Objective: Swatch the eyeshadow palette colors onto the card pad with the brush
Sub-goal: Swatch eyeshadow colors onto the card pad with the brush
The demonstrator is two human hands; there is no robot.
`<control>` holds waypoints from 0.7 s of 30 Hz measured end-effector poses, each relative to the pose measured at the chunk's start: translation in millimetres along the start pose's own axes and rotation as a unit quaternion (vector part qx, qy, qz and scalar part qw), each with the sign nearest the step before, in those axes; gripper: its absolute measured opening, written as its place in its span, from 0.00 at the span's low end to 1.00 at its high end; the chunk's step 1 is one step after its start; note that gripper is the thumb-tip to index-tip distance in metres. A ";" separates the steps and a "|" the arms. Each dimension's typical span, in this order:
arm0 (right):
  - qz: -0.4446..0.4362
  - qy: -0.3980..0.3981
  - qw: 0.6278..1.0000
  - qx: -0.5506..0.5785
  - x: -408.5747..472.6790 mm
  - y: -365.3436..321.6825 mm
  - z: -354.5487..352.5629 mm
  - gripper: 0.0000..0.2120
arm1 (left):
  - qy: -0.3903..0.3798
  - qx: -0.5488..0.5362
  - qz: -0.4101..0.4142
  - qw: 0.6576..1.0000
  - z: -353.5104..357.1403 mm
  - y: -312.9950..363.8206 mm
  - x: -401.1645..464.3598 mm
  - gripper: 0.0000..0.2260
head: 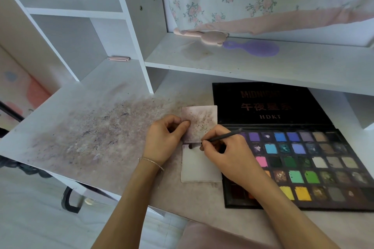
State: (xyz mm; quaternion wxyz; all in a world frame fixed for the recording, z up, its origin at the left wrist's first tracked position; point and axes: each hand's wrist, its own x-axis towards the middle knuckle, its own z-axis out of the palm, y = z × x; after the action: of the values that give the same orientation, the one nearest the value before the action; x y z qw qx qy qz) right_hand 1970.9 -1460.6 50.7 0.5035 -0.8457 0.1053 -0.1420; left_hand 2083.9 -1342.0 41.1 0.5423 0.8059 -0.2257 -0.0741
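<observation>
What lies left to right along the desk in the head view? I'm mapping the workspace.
Powder-stained desk surface → left hand → card pad → right hand holding the brush → eyeshadow palette.

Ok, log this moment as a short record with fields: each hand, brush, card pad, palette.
left hand: fingers pinch the flipped-up page of the card pad
right hand: grips the brush like a pen
brush tip: on the lower page's top edge, beside a dark mark
upper page: speckled with pigment
eyeshadow palette: open, right of the pad, lid laid back
desk: dusted with pigment
</observation>
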 end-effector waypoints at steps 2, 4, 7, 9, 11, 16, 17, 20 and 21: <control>-0.001 -0.002 1.000 -0.003 0.1 0.4 0.1 0.06 | 0.001 0.002 0.002 1.000 0.1 -0.2 0.1 0.09; -0.002 0.003 1.000 -0.005 0.9 0.8 0.3 0.06 | 0.000 0.002 0.003 1.000 0.1 0.1 0.0 0.08; -0.003 0.001 1.000 -0.007 1.0 1.1 0.3 0.07 | 0.000 0.003 0.002 1.000 0.2 0.3 0.1 0.09; -0.003 -0.004 1.000 -0.008 0.7 1.3 0.2 0.07 | 0.000 0.002 0.001 1.000 0.2 0.6 0.3 0.10; -0.004 -0.001 1.000 -0.011 0.8 1.5 0.3 0.07 | 0.000 0.001 0.003 1.000 0.4 0.3 0.5 0.09; -0.002 -0.003 1.000 -0.014 1.1 1.3 -0.3 0.07 | -0.002 0.000 0.006 1.000 0.5 0.0 0.4 0.08; -0.002 -0.006 1.000 -0.016 0.9 1.2 -0.4 0.07 | -0.002 0.001 0.006 1.000 0.4 0.1 0.5 0.08; -0.001 -0.005 1.000 -0.015 0.9 1.0 0.2 0.07 | -0.003 0.003 0.005 1.000 0.3 -0.2 0.8 0.09; -0.002 -0.003 1.000 -0.014 1.1 1.0 0.6 0.07 | -0.003 0.002 0.005 1.000 0.4 -0.4 0.8 0.09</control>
State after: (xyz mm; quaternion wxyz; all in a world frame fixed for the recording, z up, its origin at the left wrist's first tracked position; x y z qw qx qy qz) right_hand 1972.1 -1460.9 49.7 0.4914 -0.8535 0.1040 -0.1389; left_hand 2084.6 -1342.5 40.6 0.5404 0.8057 -0.2314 -0.0731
